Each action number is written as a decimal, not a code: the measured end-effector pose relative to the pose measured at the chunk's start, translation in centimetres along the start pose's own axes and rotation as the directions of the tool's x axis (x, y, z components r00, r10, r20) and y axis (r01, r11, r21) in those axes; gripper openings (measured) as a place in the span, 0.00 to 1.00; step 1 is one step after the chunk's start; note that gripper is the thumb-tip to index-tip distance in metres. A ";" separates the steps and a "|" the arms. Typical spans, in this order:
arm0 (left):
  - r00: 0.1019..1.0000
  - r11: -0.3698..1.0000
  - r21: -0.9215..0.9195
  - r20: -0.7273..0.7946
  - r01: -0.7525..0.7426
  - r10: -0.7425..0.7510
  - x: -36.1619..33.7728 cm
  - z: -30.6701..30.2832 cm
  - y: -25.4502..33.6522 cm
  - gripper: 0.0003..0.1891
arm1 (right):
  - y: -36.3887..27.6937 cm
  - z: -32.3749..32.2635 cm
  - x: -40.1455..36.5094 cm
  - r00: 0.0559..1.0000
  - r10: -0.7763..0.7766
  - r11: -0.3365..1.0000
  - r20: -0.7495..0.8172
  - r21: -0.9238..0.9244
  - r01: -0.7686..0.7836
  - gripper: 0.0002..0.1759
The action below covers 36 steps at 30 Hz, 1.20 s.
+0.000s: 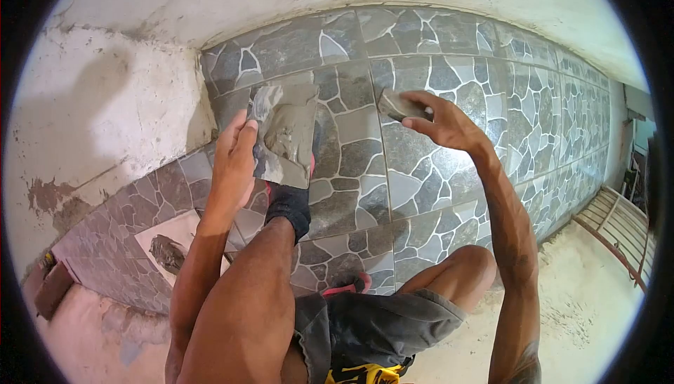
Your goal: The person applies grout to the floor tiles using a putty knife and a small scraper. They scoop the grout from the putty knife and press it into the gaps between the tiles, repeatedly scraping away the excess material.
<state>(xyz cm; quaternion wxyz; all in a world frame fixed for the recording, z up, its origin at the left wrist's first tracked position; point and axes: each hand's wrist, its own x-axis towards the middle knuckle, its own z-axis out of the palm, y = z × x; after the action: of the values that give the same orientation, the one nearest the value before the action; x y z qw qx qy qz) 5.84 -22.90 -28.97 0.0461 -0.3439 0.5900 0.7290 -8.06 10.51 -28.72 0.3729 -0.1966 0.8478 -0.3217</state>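
The left hand (235, 159), fingers pressed together, holds a mortar-smeared tile piece (284, 135) upright, long axis near-vertical, while the right hand (444, 126) pinches a small scraper (399, 107) pointing left along the tiled wall (421, 187).

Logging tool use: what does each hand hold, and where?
The left hand grips a mortar-smeared tile piece by its left edge; the right hand pinches a small flat scraper by its right end.

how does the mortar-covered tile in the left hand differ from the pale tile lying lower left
The grey mortar-smeared tile piece is held by the left hand; the pale tile lies on the stone-pattern tiling, untouched. Mortar covers nearly the held piece's whole face; the pale tile bears one dark lump. Both carry grey mortar.
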 end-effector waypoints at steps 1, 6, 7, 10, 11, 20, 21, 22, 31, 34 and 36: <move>1.000 1.000 0.012 0.015 0.009 -0.010 -0.2 -0.1 0.2 0.19 | -0.3 -0.2 0.6 0.999 -0.038 0.992 -0.009 -0.122 0.036 0.29; 0.994 0.998 -0.065 0.112 0.019 -0.012 -0.5 -0.9 -0.1 0.22 | 3.0 0.8 4.4 0.916 -0.402 0.688 -0.012 -0.664 0.293 0.32; 0.997 0.998 -0.061 0.081 0.026 -0.021 -0.7 -0.8 -0.1 0.24 | 3.1 1.0 5.0 0.908 -0.418 0.648 0.010 -0.698 0.306 0.32; 0.999 0.995 -0.087 -0.030 0.039 -0.042 -0.6 -1.0 -0.9 0.24 | 3.7 1.7 5.9 0.879 -0.478 0.594 0.011 -0.733 0.332 0.32; 0.999 0.995 -0.087 -0.029 0.040 -0.042 -0.6 -1.2 -0.9 0.25 | 3.9 2.0 6.2 0.885 -0.465 0.592 0.015 -0.738 0.324 0.32; 0.999 0.996 -0.086 0.003 0.039 -0.039 -0.8 -1.4 -0.5 0.27 | 2.1 1.6 5.4 0.952 -0.287 0.353 0.108 -0.912 0.210 0.28; 0.999 0.995 -0.086 -0.012 0.045 -0.046 -0.9 -1.3 -0.6 0.27 | 2.0 1.9 5.1 0.944 -0.313 0.378 0.099 -0.899 0.220 0.28; 0.998 0.995 -0.087 -0.027 0.051 -0.054 -1.0 -1.3 -0.8 0.27 | 2.0 2.1 4.8 0.937 -0.338 0.401 0.090 -0.887 0.230 0.27; 0.997 0.994 -0.082 -0.012 0.074 -0.076 -1.0 -0.8 -0.8 0.29 | 2.1 4.0 2.5 0.948 -0.290 0.356 0.134 -0.904 0.236 0.28; 0.996 0.992 -0.099 0.020 0.084 -0.082 -1.1 -0.5 -0.7 0.29 | 3.5 6.0 1.2 0.936 -0.333 0.400 0.117 -0.881 0.253 0.26; 0.996 0.993 -0.096 0.064 0.069 -0.063 -0.3 -0.9 -1.6 0.29 | 3.6 6.2 0.9 0.932 -0.346 0.405 0.105 -0.879 0.250 0.23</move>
<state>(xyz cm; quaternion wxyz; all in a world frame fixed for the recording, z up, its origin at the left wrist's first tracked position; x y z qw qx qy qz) 7.21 -23.08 -30.13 0.0714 -0.3427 0.5400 0.7654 -4.30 10.07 -34.84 0.1139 -0.4927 0.8578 0.0921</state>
